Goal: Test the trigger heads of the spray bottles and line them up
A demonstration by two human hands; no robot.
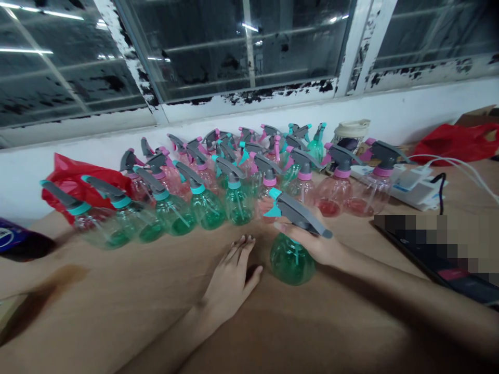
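My right hand [317,244] is closed around the neck of a green spray bottle [292,262], which has a grey and turquoise trigger head and stands in front of the other bottles. My left hand [230,283] lies flat on the wooden table [163,306], fingers stretched forward, just left of that bottle and apart from it. Behind my hands runs a front row of spray bottles: green ones such as this bottle [208,208] at left and middle, pink ones such as this bottle [337,195] at right. Several more pink and green bottles crowd behind, partly hidden.
Red plastic bags lie at the left [93,176] and far right [456,145]. A dark drink bottle [23,241] is at the left edge. On the right are a cup [353,130], a white power strip [417,187] with cables and a dark, partly blurred device [413,259]. Windows rise behind.
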